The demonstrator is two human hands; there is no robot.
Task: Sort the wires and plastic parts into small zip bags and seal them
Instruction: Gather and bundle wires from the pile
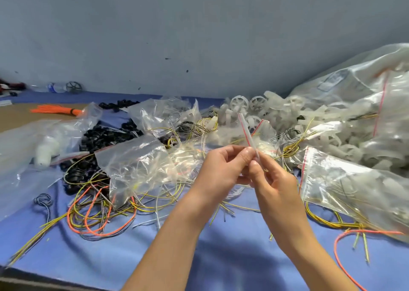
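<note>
Both my hands meet above the middle of the blue table. My left hand and my right hand pinch a small zip bag with a red-lined top, seen edge-on as a thin strip rising up and to the left from my fingertips. What is in the bag cannot be seen. Loose yellow, orange and grey wires lie tangled on the table to the left. A heap of black plastic parts sits behind them. White plastic wheels pile up at the back.
Several clear zip bags lie over the wires. A large bag of white parts fills the right side, a smaller one in front of it. An orange wire bundle and a water bottle lie far left by the wall.
</note>
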